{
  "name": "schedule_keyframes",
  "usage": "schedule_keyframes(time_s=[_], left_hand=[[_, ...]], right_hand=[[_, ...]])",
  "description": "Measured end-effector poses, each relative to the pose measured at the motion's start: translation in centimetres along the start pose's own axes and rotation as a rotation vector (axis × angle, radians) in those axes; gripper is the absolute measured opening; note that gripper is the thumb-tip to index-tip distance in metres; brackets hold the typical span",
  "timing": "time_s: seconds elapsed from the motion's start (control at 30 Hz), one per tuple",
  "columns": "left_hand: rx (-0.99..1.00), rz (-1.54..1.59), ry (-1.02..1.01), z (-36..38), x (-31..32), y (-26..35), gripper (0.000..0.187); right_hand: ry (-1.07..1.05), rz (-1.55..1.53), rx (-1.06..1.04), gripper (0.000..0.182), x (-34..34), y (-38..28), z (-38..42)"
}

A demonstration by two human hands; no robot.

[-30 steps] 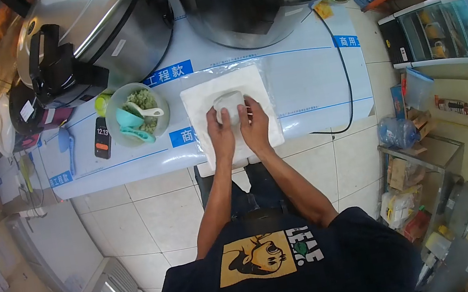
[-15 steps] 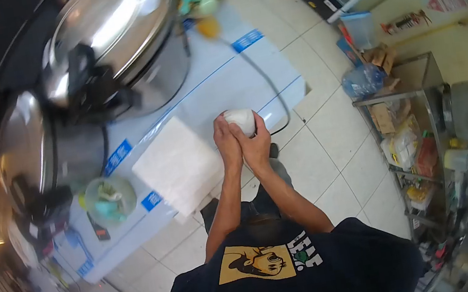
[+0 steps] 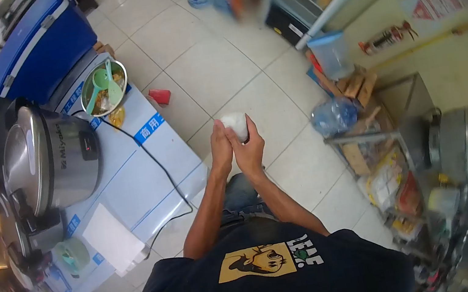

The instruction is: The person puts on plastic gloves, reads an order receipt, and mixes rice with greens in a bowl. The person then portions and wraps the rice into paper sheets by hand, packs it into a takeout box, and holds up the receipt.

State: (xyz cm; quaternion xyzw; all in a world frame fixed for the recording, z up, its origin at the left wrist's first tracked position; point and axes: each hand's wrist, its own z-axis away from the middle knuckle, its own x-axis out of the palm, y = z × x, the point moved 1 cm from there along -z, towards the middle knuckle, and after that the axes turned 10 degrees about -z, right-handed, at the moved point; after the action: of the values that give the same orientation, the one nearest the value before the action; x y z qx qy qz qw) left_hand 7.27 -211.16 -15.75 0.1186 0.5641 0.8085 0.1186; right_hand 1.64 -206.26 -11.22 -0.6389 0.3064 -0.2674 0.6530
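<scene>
Between my hands, in front of my chest, is a white rounded bundle (image 3: 235, 123). My left hand (image 3: 221, 145) is pressed against its left side, and my right hand (image 3: 250, 147) wraps round it from the right and below. Its wrapping is too blurred to identify. A stack of white paper sheets (image 3: 112, 237) lies on the blue-and-white covered table (image 3: 148, 188) to the left. A metal bowl (image 3: 123, 84) with green spoons and food stands at the table's far corner.
Large rice cookers (image 3: 71, 151) stand on the left of the table, with a blue cooler (image 3: 44, 45) behind. A black cable (image 3: 152, 156) crosses the tabletop. To the right is a metal shelf (image 3: 369, 137) with bags and boxes. A red object (image 3: 160, 96) lies on the floor.
My body and view have turned to the right, away from the table. Both hands still hold the white bundle, now above the floor tiles instead of near the table edge.
</scene>
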Motion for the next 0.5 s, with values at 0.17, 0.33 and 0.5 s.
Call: schedule_keyframes(time_s=[0.17, 0.33, 0.5], left_hand=[[0.107, -0.060, 0.341, -10.4, 4.9, 4.7, 0.053], [0.028, 0.137, 0.279, -25.5, 11.3, 9.2, 0.055], [-0.136, 0.574, -0.035, -40.6, 15.1, 17.9, 0.065]], right_hand=[[-0.148, 0.095, -0.061, 0.063, 2.5, 2.3, -13.3], [-0.200, 0.051, -0.006, 0.062, 4.8, 0.6, -29.9], [-0.231, -0.197, 0.112, 0.053, 8.3, -2.6, -46.4]])
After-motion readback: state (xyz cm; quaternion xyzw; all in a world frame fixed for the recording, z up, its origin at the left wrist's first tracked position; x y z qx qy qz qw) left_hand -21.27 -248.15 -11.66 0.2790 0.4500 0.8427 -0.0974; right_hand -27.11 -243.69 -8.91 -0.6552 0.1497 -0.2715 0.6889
